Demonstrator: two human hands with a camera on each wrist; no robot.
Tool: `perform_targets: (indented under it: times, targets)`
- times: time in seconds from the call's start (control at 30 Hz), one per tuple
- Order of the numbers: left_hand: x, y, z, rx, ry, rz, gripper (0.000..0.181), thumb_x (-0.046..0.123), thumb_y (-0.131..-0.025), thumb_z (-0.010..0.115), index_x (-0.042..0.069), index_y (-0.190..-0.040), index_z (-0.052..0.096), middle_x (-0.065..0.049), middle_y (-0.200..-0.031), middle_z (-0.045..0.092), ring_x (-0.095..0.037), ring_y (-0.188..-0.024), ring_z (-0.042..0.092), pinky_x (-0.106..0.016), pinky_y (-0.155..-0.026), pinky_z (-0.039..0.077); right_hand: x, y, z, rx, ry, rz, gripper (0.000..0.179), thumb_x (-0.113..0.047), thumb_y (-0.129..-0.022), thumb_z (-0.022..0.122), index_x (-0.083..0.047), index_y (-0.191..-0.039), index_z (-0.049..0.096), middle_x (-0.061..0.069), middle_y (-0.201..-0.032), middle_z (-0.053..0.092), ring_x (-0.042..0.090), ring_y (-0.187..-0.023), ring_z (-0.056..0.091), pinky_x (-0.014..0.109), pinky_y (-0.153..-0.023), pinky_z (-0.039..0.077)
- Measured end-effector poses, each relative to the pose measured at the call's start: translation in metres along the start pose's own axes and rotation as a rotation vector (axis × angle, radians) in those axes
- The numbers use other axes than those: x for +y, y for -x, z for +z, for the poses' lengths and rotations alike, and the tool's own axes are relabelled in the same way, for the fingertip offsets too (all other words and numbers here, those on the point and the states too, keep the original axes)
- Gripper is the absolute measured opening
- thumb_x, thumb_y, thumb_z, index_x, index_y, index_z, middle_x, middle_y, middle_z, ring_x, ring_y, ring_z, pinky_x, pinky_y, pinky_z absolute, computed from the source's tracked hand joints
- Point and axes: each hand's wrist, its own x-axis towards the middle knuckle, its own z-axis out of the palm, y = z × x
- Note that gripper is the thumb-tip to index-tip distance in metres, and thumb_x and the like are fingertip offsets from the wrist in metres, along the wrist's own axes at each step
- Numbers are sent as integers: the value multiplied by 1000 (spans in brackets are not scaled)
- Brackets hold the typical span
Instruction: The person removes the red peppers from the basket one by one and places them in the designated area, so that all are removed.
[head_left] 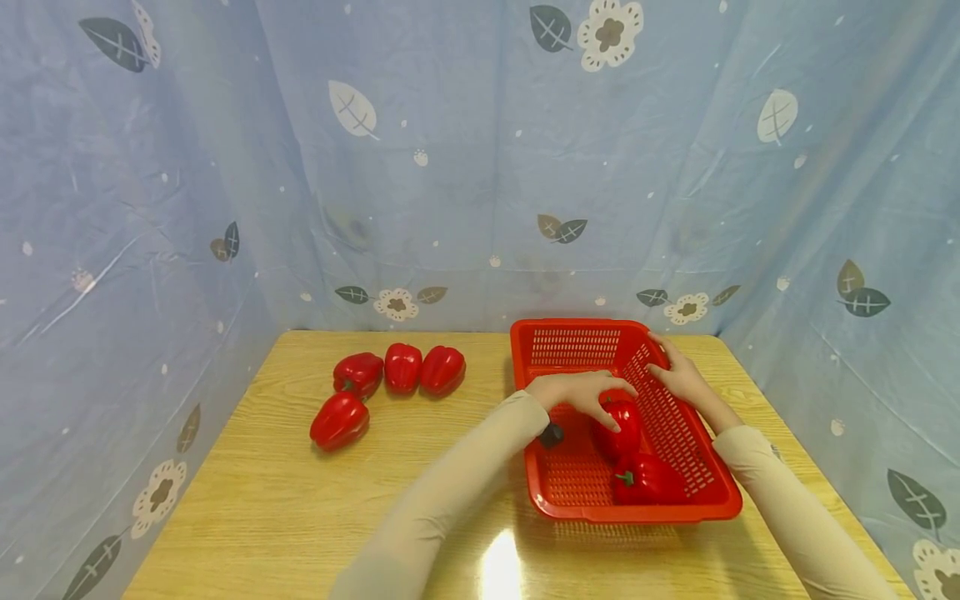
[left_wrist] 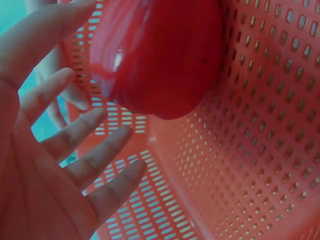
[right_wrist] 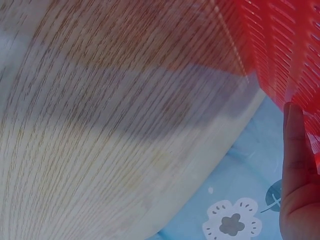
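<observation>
A red plastic basket (head_left: 637, 512) with slotted walls stands at the right of the table. Inside lie two red bell peppers: one (head_left: 628, 427) by my left fingers, the other (head_left: 660, 482) at the near right corner. My left hand (head_left: 581, 392) reaches in over the left rim, palm down, its fingers spread. From the left wrist, the bell pepper (left_wrist: 165, 60) shows beyond the open palm, apart from most of the fingers. My right hand (head_left: 681, 379) holds the basket's right rim, thumb inside; in the right wrist view a finger (right_wrist: 295, 145) lies along the outer wall.
Several more red bell peppers (head_left: 402, 368) lie grouped on the wooden table (head_left: 270, 500) at the left. A blue curtain (head_left: 450, 167) with leaves and flowers hangs behind the table and along both sides. A small black device (head_left: 551, 435) sits at my left wrist.
</observation>
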Motion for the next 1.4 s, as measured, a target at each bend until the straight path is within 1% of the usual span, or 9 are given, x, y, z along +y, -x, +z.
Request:
perform_targets:
  times: [0.1,0.33,0.47,0.6,0.73,0.93,1.17,1.4]
  targets:
    - [-2,-2,3,-22,11,-12,69,39,-80,70,26,-140,39,1,-135,37,-9,-119,38,-23,-97,37,-1,0,0,-3,3,12,60,-9,-95,48,-2,-146,17,38,-132,36,52,-111,46,60,-86,42]
    - [-7,-4,10,-49,53,-26,74,35,-76,75,32,-140,37,4,-134,36,-7,-119,35,-24,-96,38,-1,0,-1,-10,5,20,60,-9,-95,48,-2,-146,16,39,-134,33,52,-112,45,60,-88,41]
    - [-10,-5,12,-58,81,-32,76,31,-76,76,33,-140,35,3,-136,35,-8,-121,34,-26,-97,38,0,-1,0,-10,5,12,61,-8,-95,48,-2,-146,16,39,-135,31,54,-115,41,63,-90,38]
    - [-10,-7,13,-56,81,-31,75,30,-77,75,32,-140,36,4,-136,37,-8,-121,35,-26,-98,38,2,-2,0,-5,12,2,61,-7,-94,48,-1,-146,16,39,-136,30,54,-115,41,63,-91,38]
    - [-9,-9,15,-45,66,-21,73,30,-76,76,31,-139,38,6,-135,41,-7,-120,38,-24,-98,37,3,-1,-1,-1,12,0,60,-7,-94,48,-1,-146,17,39,-134,33,52,-112,44,61,-89,40]
    - [-5,-7,14,-19,79,-23,72,29,-75,77,26,-138,41,8,-135,44,-6,-120,40,-21,-98,38,3,0,-1,-2,10,7,60,-9,-95,48,-2,-146,18,38,-134,33,52,-112,45,60,-88,41]
    - [-6,-9,15,4,59,-39,70,30,-75,77,29,-135,43,10,-134,45,-4,-119,41,-20,-98,38,4,-1,0,-2,14,8,60,-8,-95,48,-2,-146,18,38,-133,34,51,-110,47,59,-87,43]
    - [-6,-9,14,28,31,-15,72,32,-75,76,23,-137,41,7,-136,45,-5,-121,41,-19,-101,36,5,-1,0,4,14,-3,60,-7,-94,48,-1,-146,18,39,-132,35,51,-109,48,59,-86,43]
